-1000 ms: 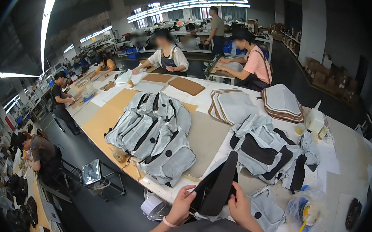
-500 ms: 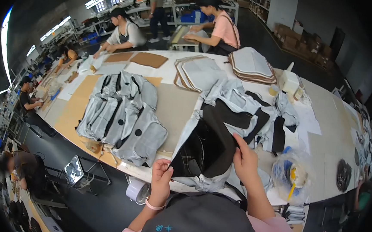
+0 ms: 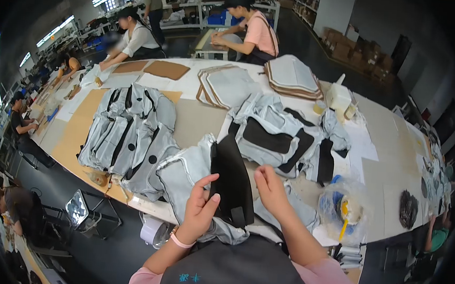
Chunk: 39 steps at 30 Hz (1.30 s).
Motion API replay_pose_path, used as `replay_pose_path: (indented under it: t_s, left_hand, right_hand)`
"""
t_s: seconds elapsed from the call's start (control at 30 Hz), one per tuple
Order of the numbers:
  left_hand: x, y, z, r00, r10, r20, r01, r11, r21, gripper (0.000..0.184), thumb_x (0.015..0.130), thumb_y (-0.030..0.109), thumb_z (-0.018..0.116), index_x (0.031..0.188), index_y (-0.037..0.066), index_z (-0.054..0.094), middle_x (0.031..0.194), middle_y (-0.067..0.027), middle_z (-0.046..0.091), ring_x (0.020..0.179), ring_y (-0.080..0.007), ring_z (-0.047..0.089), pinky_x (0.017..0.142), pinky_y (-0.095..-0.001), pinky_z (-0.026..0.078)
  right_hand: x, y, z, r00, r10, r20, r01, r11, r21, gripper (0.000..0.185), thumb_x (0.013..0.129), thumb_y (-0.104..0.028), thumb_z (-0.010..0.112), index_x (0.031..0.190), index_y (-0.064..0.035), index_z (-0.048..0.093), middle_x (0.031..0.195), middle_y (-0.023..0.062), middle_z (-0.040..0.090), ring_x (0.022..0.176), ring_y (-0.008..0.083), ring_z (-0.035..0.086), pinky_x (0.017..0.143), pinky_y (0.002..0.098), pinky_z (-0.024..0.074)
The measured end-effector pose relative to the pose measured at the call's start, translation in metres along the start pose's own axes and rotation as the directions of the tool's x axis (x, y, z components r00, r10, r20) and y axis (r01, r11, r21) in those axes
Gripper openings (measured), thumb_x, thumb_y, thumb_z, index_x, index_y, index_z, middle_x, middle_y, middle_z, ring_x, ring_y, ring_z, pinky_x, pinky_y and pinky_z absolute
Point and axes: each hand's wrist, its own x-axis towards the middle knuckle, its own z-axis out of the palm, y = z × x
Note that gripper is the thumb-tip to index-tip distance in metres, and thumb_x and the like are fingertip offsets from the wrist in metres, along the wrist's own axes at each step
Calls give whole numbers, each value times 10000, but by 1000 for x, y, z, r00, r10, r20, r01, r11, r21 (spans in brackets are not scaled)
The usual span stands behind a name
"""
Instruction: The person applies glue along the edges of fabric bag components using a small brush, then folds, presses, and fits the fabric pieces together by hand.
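A silver-grey fabric bag piece (image 3: 188, 165) with a black inner panel (image 3: 233, 176) stands opened out at the table's near edge, against my dark apron (image 3: 234, 269). My left hand (image 3: 200, 208) is at the left edge of the black panel, thumb and fingers apart. Just right of the panel, my right hand (image 3: 272, 191) is raised with curled fingers; anything inside them is hidden. Behind lies another silver-grey bag piece (image 3: 271, 116) with black panels.
Silver-grey bag pieces (image 3: 125, 129) lie to the left. Stacked grey and brown panels (image 3: 293, 75) sit farther back. On the right are a plastic-wrapped tub with a yellow-handled tool (image 3: 344, 219) and a white container (image 3: 339, 97). Co-workers (image 3: 253, 35) stand across the table.
Both hands have come off their earlier holds on the bag opening's edges. The black panel now stands more upright, and the grey side has folded out to the left. The view has shifted slightly.
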Motion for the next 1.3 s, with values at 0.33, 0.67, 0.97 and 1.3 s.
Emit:
replay_pose_path:
  t_s: [0.33,0.67,0.97,1.3]
  left_hand:
    - [-21,-7,1,975,-18,221,-8,993,116,364,905,21,485,1263,23,420,721,76,356,616,-9,293,567,-161,255]
    - [3,16,3,978,49,-204,-63,996,-63,309,912,29,471,1215,27,414,733,33,509,646,-9,413,606,-159,343]
    - [-7,-9,20,790,-157,592,-271,777,568,440,876,173,544,1288,154,391,820,-107,579,714,-329,583,626,-394,445]
    - [-32,-81,-29,943,296,-152,-61,605,794,541,722,75,621,1232,73,442,681,-75,452,669,-274,504,618,-380,408]
  right_hand:
    - [22,14,17,848,287,446,-493,737,463,411,893,-440,550,736,-60,549,622,-6,504,536,69,463,454,231,352]
    - [-4,-74,-6,715,-87,693,545,690,-476,127,681,-118,545,715,-40,639,737,152,630,711,334,624,626,435,499]
    - [4,17,50,753,1,658,143,976,-166,193,734,-79,554,898,6,608,904,146,640,845,257,615,735,364,480]
    - [-17,26,66,956,283,-78,-191,803,564,187,831,5,491,972,98,571,965,99,616,874,170,562,805,283,436]
